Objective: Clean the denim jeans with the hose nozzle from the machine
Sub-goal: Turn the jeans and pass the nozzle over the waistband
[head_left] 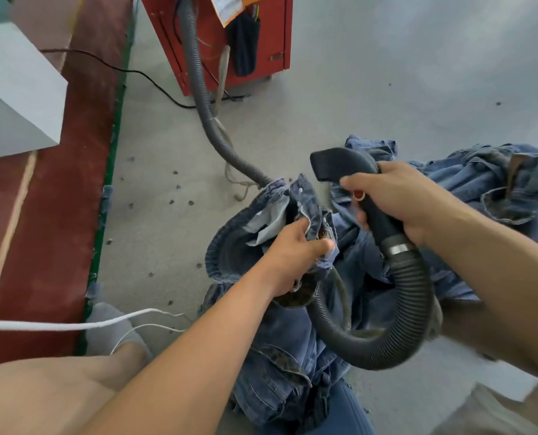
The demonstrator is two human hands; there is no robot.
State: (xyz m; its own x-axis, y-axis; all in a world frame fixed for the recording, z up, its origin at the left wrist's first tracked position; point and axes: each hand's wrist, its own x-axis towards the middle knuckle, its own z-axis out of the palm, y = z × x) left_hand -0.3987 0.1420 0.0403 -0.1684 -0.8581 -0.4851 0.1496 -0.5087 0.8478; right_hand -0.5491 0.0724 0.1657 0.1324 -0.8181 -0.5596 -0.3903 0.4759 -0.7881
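My left hand (296, 255) grips the waistband of a pair of blue denim jeans (239, 246), holding the waist opening up and turned inside out. My right hand (399, 199) grips the black hose nozzle (340, 163), whose flat mouth points left, just above and right of the jeans' waist. A red button shows on the handle by my thumb. The grey corrugated hose (412, 309) loops down under my right wrist, passes behind the jeans and runs up to the red machine (261, 36).
More denim jeans (496, 183) lie piled on the concrete floor at the right. A red strip with a green edge (73, 183) runs along the left, with a grey box (13, 98) above it. A black cable, a white cord (57, 324) and my socked foot lie near.
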